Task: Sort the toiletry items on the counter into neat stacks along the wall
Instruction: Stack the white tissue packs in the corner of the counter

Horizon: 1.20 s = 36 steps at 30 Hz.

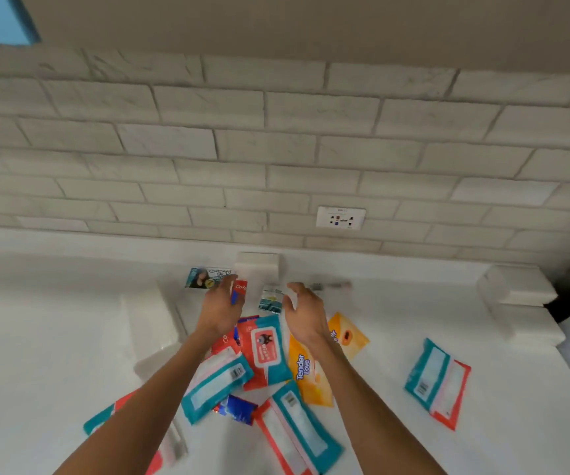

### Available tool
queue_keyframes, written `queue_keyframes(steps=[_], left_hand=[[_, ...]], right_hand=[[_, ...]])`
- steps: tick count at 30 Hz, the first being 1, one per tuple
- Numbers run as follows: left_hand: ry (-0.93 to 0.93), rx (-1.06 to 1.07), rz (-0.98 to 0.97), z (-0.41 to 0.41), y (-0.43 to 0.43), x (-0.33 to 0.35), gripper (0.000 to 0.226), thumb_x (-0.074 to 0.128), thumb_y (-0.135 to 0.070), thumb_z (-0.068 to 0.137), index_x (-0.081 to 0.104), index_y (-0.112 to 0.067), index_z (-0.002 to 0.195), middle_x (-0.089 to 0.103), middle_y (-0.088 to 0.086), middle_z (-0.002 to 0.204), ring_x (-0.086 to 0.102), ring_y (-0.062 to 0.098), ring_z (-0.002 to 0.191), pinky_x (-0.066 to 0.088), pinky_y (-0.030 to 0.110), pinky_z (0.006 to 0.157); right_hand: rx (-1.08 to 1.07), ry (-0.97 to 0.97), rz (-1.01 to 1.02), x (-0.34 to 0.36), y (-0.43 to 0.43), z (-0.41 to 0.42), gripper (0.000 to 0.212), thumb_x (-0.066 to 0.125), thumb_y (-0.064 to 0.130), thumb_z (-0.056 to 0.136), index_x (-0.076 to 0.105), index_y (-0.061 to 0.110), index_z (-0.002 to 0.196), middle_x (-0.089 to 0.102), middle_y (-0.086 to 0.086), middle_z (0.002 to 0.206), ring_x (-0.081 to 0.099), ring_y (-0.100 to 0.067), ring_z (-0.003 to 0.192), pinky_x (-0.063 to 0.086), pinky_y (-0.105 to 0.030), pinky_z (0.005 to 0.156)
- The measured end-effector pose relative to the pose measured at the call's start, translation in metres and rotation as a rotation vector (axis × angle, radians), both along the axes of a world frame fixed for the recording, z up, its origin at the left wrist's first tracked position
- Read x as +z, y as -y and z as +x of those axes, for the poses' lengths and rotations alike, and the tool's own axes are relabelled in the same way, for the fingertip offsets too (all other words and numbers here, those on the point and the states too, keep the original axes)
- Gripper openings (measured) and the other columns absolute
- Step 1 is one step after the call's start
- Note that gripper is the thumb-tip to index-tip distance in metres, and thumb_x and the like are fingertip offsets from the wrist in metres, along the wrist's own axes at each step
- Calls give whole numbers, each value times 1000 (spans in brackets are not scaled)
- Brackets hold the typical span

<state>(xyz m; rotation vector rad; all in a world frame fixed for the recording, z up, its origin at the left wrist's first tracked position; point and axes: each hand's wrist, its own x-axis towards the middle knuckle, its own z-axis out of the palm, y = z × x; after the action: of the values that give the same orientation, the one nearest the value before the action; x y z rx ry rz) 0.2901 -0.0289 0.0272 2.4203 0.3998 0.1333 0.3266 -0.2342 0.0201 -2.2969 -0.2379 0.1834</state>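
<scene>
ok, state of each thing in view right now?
left hand: pinches red sachet
right hand: loosely curled, empty
Cream Silk sachet: flat, by wall
teal sachet: lying between the hands, unheld
wipes packs: jumbled, overlapping
lone wipes pack: flat, apart at right
Tender Love pack: flat, label up

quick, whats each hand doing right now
Left hand: pinching a red sachet.
Right hand: open, holding nothing, beside a teal sachet.

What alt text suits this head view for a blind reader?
Two hands reach over a white counter toward a tiled wall; the left hand holds a red sachet, the right hand is empty. Teal, red and orange packs lie scattered below.
</scene>
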Motion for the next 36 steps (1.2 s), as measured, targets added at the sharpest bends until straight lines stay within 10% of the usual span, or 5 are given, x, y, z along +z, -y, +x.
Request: queue_keyframes(steps=[15,23,31,36], left_hand=[[-115,215,-494,96,-29,-12,65,61,-18,102,26,-19,157,55,14,146,59,30,121,53,38,88],[-151,65,-493,102,-44,-26,16,58,-15,103,61,-18,118,70,3,107,68,20,96,61,39,84],[10,128,-468,87,-38,-27,33,63,-17,100,61,-19,133,69,1,122,68,20,107,61,41,89],[102,165,-441,68,-24,-21,35,71,-24,95,54,-24,125,62,-1,125,59,19,113,54,38,94]], right_hand=[[-206,-154,39,-3,-80,96,50,56,24,105,42,11,151,59,-18,142,59,-35,127,50,-41,103],[-305,-265,151,-25,-98,97,32,62,23,99,58,11,128,69,-12,122,67,-29,110,57,-36,90],[-348,-82,190,-25,-86,80,11,63,23,101,57,15,96,63,0,87,61,-17,82,39,-19,59],[-321,-60,240,-13,-71,69,31,67,35,100,63,13,122,70,-2,110,67,-19,101,54,-33,88]])
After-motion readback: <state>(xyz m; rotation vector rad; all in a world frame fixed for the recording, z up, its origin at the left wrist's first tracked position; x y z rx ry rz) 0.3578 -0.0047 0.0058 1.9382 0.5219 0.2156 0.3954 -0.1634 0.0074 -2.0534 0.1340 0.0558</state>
